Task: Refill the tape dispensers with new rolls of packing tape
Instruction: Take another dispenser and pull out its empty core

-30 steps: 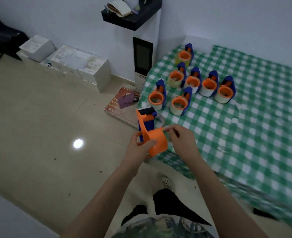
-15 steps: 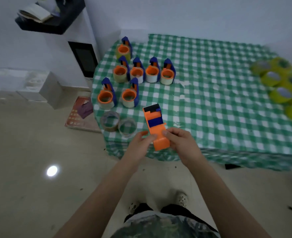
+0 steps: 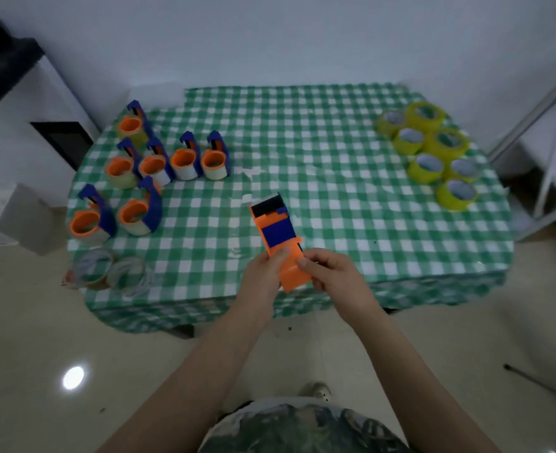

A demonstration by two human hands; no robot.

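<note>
Both hands hold one orange and blue tape dispenser above the near edge of the green checked table; I see no roll in it. My left hand grips its orange lower end from the left. My right hand pinches the same end from the right. Several orange and blue dispensers stand on the table's left side, each with a pale roll. Several yellow-green tape rolls lie at the far right. Two pale, nearly bare rings sit at the near left corner.
A white cabinet with a dark top stands left of the table. White boxes sit on the floor beside it. A white frame is at the right. A thin dark rod lies on the floor at the right.
My view has swung right, so the yellow-green rolls now show. The dispenser in both hands has moved over the table's near edge and now points away from me.
</note>
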